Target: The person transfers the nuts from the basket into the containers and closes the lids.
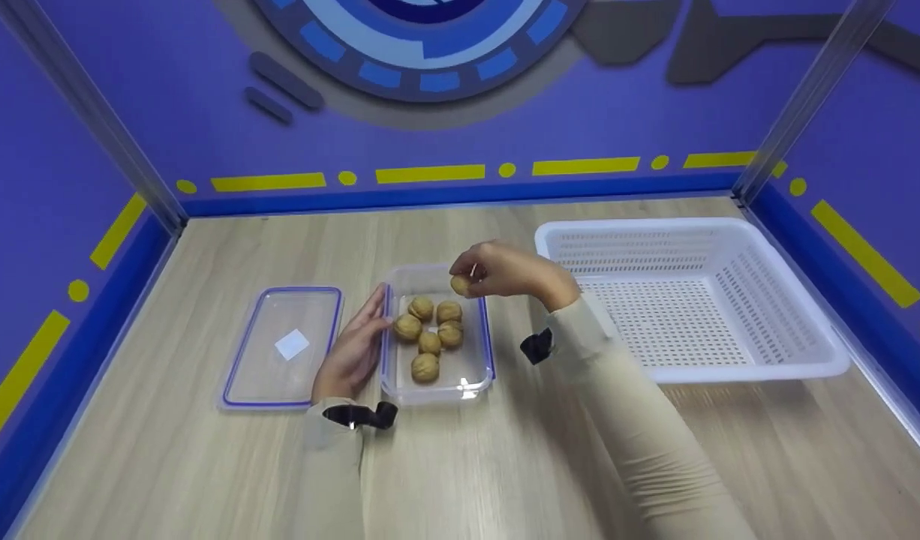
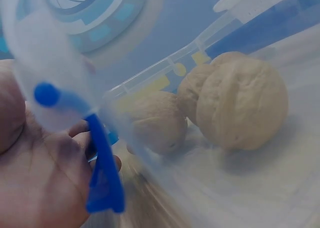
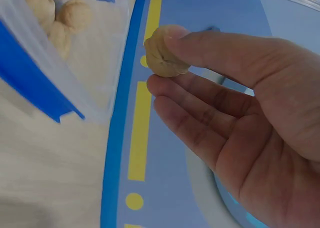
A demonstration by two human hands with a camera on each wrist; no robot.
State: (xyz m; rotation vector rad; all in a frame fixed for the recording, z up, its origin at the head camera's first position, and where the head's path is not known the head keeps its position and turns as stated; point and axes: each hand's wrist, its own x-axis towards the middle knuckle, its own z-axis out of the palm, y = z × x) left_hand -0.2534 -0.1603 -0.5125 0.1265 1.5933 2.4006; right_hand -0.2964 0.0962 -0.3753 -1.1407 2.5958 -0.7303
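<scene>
A clear plastic container (image 1: 471, 367) with blue edging stands mid-table, and several walnuts (image 1: 425, 367) lie on its floor. Over the container's far right corner, my right hand (image 1: 505, 270) pinches one walnut (image 3: 162, 55) between thumb and fingertips. My left hand (image 1: 355, 349) rests along the container's left side, its thumb at the rim. In the left wrist view, the palm (image 2: 45, 178) lies beside the clear wall and a blue clip (image 2: 105, 173), with walnuts (image 2: 245, 103) seen through the plastic.
Left of the container lies a clear lid (image 1: 261, 375) with a blue seal and a white label (image 1: 292, 344). A white perforated basket (image 1: 798, 367) stands at the right. Blue-purple printed walls (image 1: 430, 150) enclose the table's back and sides.
</scene>
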